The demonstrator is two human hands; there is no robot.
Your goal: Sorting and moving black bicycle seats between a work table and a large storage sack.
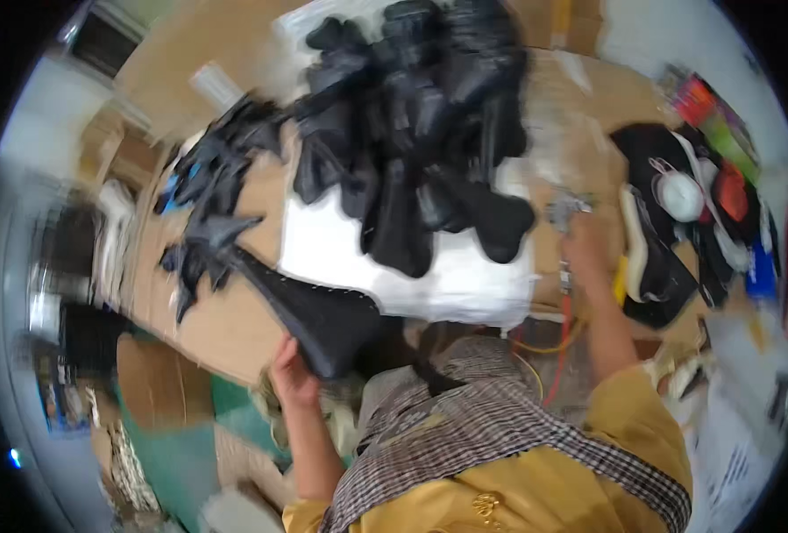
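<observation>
My left hand [294,375] is closed on the edge of a long black bicycle saddle [323,318], which lies slantwise over my lap and the table's near edge. Its narrow nose points up and left, and small pale dots run along one rim. A dark flap hangs from its wide end. Off to the right, my right hand [585,253] is wrapped round a silver air tool [569,210], blurred by motion, with a red hose [564,311] running down from it. The two are well apart.
Several black saddles [411,115] are heaped on a white sheet [323,249] at the table's middle. Black scraps [225,178] lie to the left. At the right are black pieces, a white roll of string [680,195] and coloured packets. A cardboard box [165,382] stands lower left.
</observation>
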